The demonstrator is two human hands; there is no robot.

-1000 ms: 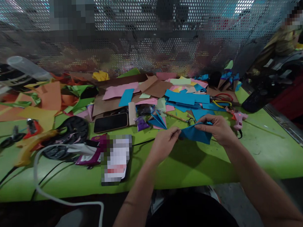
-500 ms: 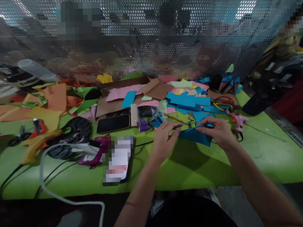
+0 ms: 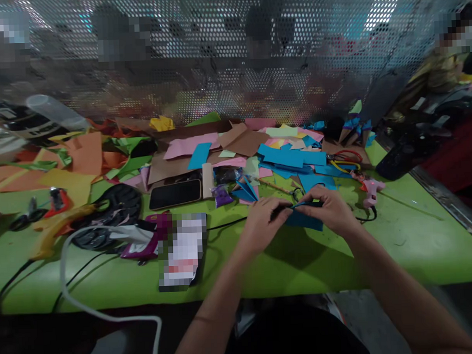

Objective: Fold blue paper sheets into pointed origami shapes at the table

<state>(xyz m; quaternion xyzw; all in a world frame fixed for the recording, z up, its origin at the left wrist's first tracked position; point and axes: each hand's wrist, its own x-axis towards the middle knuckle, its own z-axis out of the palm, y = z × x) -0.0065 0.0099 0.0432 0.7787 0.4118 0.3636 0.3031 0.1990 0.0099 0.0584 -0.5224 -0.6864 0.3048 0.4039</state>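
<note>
At the left of the green desk (image 3: 412, 248), a yellow glue gun (image 3: 60, 230) lies beside a black round tray (image 3: 131, 205); a purple-and-white glue gun (image 3: 139, 243) comes next, and a dark-screened phone (image 3: 175, 194) lies behind it; the left hand (image 3: 264, 221) is nearly closed, fingertips pinching the top edge of a blue paper sheet (image 3: 306, 222); the sheet hangs between both hands, above the desk; the right hand (image 3: 333, 209) pinches that edge too, thumb against forefinger; a pink glue gun (image 3: 371, 192) lies farther right.

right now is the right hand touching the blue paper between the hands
Touching: the head view shows the right hand pinching the upper edge of the blue paper, with no gap between them.
</note>
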